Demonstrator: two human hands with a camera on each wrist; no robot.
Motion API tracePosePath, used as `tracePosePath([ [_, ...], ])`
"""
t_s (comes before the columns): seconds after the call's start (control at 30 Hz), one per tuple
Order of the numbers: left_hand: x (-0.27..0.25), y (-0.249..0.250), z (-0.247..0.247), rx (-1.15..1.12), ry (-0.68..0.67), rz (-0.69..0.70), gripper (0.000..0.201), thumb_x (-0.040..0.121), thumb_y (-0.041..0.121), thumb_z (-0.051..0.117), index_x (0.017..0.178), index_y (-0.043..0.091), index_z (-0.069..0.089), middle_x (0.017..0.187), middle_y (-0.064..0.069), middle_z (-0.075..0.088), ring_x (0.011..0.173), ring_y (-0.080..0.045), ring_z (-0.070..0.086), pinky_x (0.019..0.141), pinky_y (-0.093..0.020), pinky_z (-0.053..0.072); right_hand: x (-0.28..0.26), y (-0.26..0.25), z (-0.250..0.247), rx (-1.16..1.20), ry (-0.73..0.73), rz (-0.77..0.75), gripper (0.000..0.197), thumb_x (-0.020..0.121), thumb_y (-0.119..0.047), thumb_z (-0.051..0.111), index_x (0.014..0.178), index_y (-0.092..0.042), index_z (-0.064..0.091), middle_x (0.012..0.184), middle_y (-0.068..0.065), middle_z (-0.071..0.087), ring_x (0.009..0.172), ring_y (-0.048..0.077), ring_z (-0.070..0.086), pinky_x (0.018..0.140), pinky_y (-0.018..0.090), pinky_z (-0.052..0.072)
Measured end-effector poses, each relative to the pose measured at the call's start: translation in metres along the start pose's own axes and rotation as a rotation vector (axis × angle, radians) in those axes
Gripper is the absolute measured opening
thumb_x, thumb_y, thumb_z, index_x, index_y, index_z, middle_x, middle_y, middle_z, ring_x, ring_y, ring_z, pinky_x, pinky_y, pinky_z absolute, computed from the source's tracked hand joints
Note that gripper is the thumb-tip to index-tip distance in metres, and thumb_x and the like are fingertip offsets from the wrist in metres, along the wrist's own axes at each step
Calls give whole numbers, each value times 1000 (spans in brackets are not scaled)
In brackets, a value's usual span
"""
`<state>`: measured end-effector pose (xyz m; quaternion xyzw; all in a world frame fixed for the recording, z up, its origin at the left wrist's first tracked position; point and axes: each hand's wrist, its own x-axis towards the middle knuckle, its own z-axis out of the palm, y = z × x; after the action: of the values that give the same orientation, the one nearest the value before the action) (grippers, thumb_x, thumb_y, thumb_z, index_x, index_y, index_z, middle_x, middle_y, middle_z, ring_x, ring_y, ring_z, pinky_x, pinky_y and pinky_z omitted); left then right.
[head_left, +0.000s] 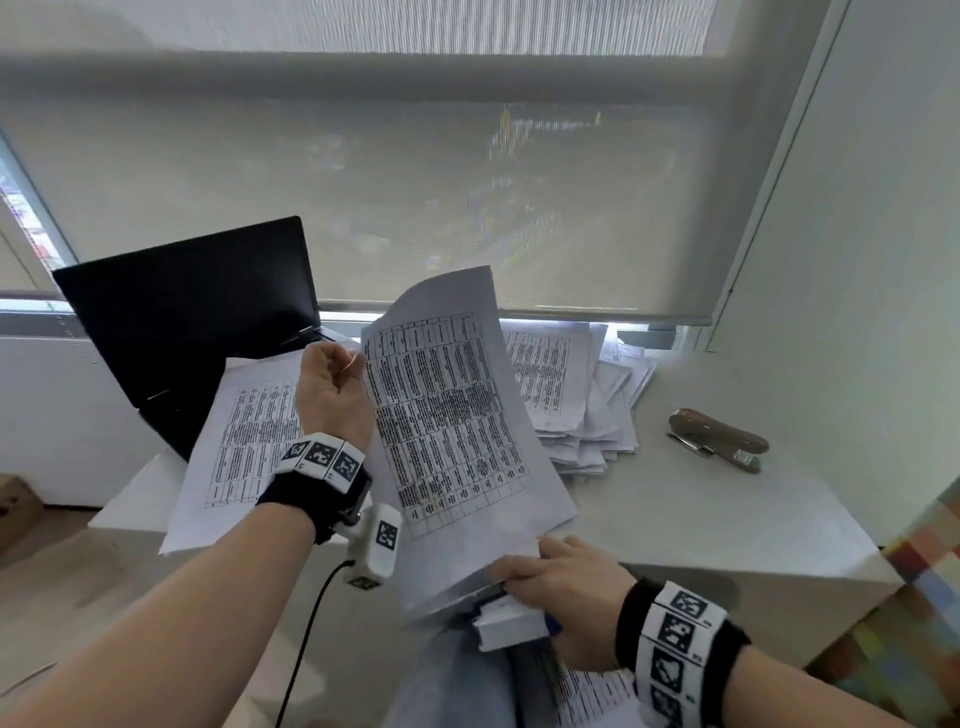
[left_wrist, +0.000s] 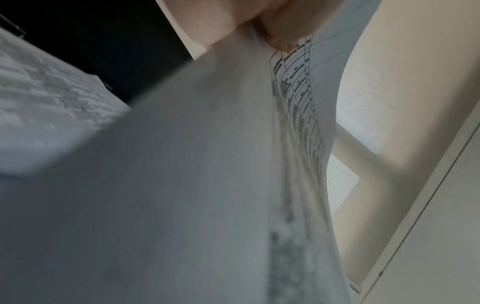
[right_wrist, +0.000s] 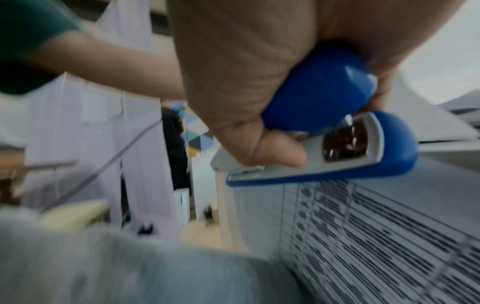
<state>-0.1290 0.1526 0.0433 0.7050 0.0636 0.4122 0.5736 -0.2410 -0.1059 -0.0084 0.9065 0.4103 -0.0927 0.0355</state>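
The left hand holds up the printed sheets, fingers pinching their top edge; the right hand, fingers curled tight, clamps the blue stapler.

The held sheets hide the fingers of the left hand in the head view, and their print is too small to read. The right hand covers most of the blue stapler there. A loose sheet covers the lower part of the laptop. Both wrist views are blurred; in the left one the held sheets near the lens are only a grey smear
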Motion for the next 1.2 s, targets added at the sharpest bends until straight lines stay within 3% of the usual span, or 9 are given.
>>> tracePosePath([
  [0.2,9,-8,-18,63,-35,-11,33,95,9,59,78,32,44,75,6,53,67,-7,51,67,-24,46,-5,9,-4,162,-29,71,47,73,-15,53,118,-29,57,134,-19,45,105,22,47,81,28,33],
  [0.4,0,-7,-19,109,-35,-17,16,94,12,61,86,17,48,73,5,52,64,-7,49,61,-15,42,4,3,4,117,-42,82,41,75,-15,54,115,-25,61,133,-16,44,110,22,46,91,31,35],
  [0.57,3,0,-23,108,-71,-40,30,94,11,61,78,30,45,77,3,56,72,-15,55,67,-26,46,3,22,-14,339,164,119,49,73,-23,58,122,-29,60,127,-22,49,111,9,50,99,22,41],
  [0.7,7,11,-31,103,-67,-72,30,94,10,61,77,29,45,74,7,54,67,-5,53,66,-22,42,-16,44,-69,706,432,137,47,75,-9,70,120,-20,66,116,-16,60,102,1,59,93,15,45],
  [0.77,7,17,-32,137,-129,-107,18,93,12,62,84,20,49,73,7,53,63,-5,49,61,-16,41,-27,52,-101,945,564,160,35,68,-4,66,102,-14,69,90,-14,66,71,6,62,64,17,50],
  [0.83,3,19,-28,121,-226,-160,10,92,9,61,91,16,54,77,5,60,67,-11,54,66,-22,48,-30,62,-118,1133,704,243,28,59,-5,58,83,-18,64,58,-12,57,45,6,46,44,16,36],
  [0.93,-5,16,-18,-35,-363,-308,15,94,3,57,90,17,59,79,-5,67,73,-26,60,71,-46,53,-14,83,-121,1343,855,419,24,52,-4,57,74,-14,61,57,0,50,48,14,43,43,21,32],
  [1.07,-22,15,-5,-184,-434,-379,11,90,31,65,82,24,64,79,-15,65,75,-31,57,70,-49,51,17,101,-102,1402,905,596,19,67,7,61,76,-9,61,57,3,56,49,18,51,44,21,42],
  [1.2,-33,17,4,-221,-479,-414,34,86,49,59,96,17,62,100,-17,69,91,-36,64,88,-55,53,50,107,-72,1368,870,686,19,73,3,63,90,-5,66,67,9,61,59,24,57,59,33,50],
])
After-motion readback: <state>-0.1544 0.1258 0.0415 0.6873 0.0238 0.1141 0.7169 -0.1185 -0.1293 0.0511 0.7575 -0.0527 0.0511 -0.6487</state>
